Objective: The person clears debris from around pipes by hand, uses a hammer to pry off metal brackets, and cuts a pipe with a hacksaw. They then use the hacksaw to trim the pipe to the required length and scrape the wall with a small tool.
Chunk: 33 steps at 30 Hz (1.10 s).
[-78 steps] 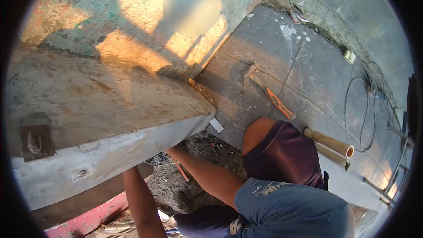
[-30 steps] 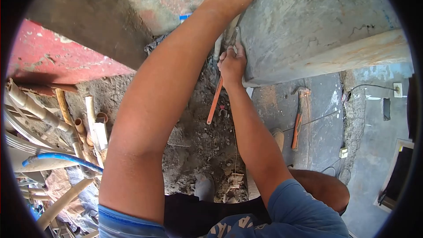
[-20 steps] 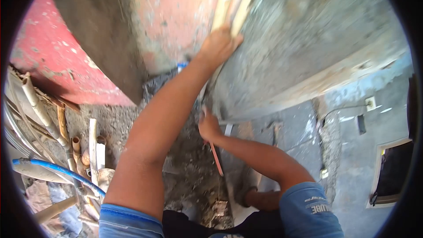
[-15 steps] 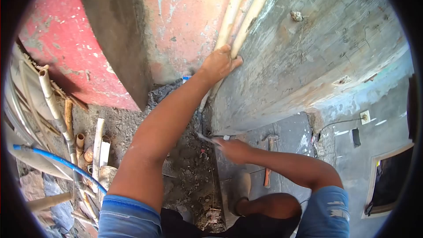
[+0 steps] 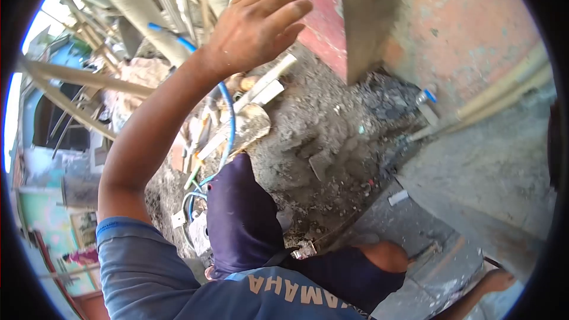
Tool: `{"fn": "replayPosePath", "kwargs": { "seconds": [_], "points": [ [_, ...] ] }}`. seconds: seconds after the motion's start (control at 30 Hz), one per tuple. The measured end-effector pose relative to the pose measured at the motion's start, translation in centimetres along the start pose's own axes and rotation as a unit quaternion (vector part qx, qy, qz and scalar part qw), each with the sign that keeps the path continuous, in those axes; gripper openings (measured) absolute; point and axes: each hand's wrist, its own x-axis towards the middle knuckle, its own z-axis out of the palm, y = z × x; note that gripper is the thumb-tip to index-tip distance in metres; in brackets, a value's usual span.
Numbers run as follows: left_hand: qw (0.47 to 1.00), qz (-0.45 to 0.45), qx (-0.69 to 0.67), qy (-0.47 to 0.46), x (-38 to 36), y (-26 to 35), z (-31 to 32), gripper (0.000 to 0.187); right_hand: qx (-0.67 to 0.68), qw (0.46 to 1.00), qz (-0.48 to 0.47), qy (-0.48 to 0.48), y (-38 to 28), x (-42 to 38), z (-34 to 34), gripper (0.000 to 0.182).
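My left hand (image 5: pixel 261 18) is lifted in the air at the top of the view, fingers spread and holding nothing. It hovers above a heap of pipe offcuts (image 5: pixel 261 86) and a blue hose (image 5: pixel 228 118). Two cream pipes (image 5: pixel 504 92) run along the wall at the right, far from that hand, ending near a blue-capped fitting (image 5: pixel 428 98). My right hand (image 5: pixel 496 280) shows only as a sliver at the bottom right, low over the floor; its fingers are hidden. My knee in purple shorts (image 5: pixel 240 213) fills the lower middle.
Loose dirt and rubble (image 5: pixel 332 136) cover the ground between the red wall (image 5: pixel 323 18) and a grey concrete slab (image 5: pixel 492 172). More long pipes and poles (image 5: pixel 136 0) lean at the upper left. A small metal piece (image 5: pixel 303 250) lies by my leg.
My left hand has let go of the cream pipes and risen open. My right hand has dropped to the lower right edge. The view has swung left toward the pipe heap.
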Motion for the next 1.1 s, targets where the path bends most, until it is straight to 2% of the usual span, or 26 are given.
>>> {"fn": "replayPosePath", "kwargs": {
  "seconds": [0.07, 0.13, 0.2, 0.27, 0.3, 0.37, 0.4, 0.47, 0.5, 0.53, 0.6, 0.63, 0.67, 0.73, 0.77, 1.1],
  "points": [
    [0.998, -0.025, 0.063, -0.017, -0.7, -2.0, -1.5, 0.042, 0.048, 0.997, -0.029, 0.059, -2.5, 2.7, 1.6, 0.044],
    [0.991, -0.058, 0.119, -0.012, -0.2, -2.8, -2.6, 0.071, 0.097, 0.992, -0.055, 0.065, -5.7, 3.2, 3.3, 0.043],
    [0.993, -0.068, 0.097, -0.022, 2.6, -2.6, -2.9, 0.078, 0.131, 0.989, -0.064, 0.027, -7.7, 2.9, 5.2, 0.043],
    [0.986, -0.136, 0.039, -0.092, 3.8, -3.1, -1.3, 0.111, 0.153, 0.985, -0.074, -0.022, -9.5, 1.7, 7.3, 0.043],
    [0.985, -0.14, 0.05, -0.087, 4.1, -2.9, 0.1, 0.111, 0.162, 0.983, -0.077, -0.048, -10.1, 0.9, 8.2, 0.043],
    [0.983, -0.176, 0.028, 0.048, 3.9, -2.4, 2.6, 0.088, 0.178, 0.976, -0.083, -0.095, -11.3, -0.8, 10.0, 0.043],
    [0.982, -0.181, 0.035, 0.05, 3.8, -2.8, 2.8, 0.088, 0.183, 0.972, -0.087, -0.115, -11.7, -1.5, 10.7, 0.042],
    [0.982, -0.171, 0.064, -0.043, 3.6, -3.3, 3.5, 0.122, 0.188, 0.967, -0.088, -0.147, -12.3, -2.7, 11.9, 0.042],
    [0.98, -0.195, 0.036, -0.016, 3.6, -3.0, 3.8, 0.109, 0.193, 0.964, -0.091, -0.158, -12.6, -3.1, 12.4, 0.042],
    [0.978, -0.208, 0.031, -0.019, 3.4, -2.5, 4.1, 0.109, 0.198, 0.96, -0.096, -0.171, -12.8, -3.1, 12.8, 0.042],
    [0.975, -0.204, 0.08, 0.039, 4.2, -2.0, 3.8, 0.09, 0.205, 0.956, -0.099, -0.187, -13.2, -3.4, 13.5, 0.042],
    [0.973, -0.218, 0.059, -0.057, 4.6, -2.4, 4.0, 0.111, 0.209, 0.954, -0.097, -0.19, -13.3, -3.4, 13.8, 0.042],
    [0.972, -0.22, 0.054, -0.063, 4.9, -2.5, 3.9, 0.111, 0.212, 0.953, -0.099, -0.194, -13.4, -3.2, 14.1, 0.042],
    [0.974, -0.223, -0.001, -0.045, 4.8, -2.4, 3.9, 0.114, 0.212, 0.95, -0.1, -0.204, -13.5, -3.0, 14.4, 0.041],
    [0.975, -0.21, 0.063, -0.044, 4.7, -2.4, 4.4, 0.116, 0.211, 0.949, -0.103, -0.21, -13.7, -2.9, 14.7, 0.041],
    [0.987, -0.159, 0.005, 0.005, 2.8, -2.1, 5.3, 0.12, 0.199, 0.945, -0.106, -0.238, -14.6, -2.0, 16.6, 0.04]
  ]
}}
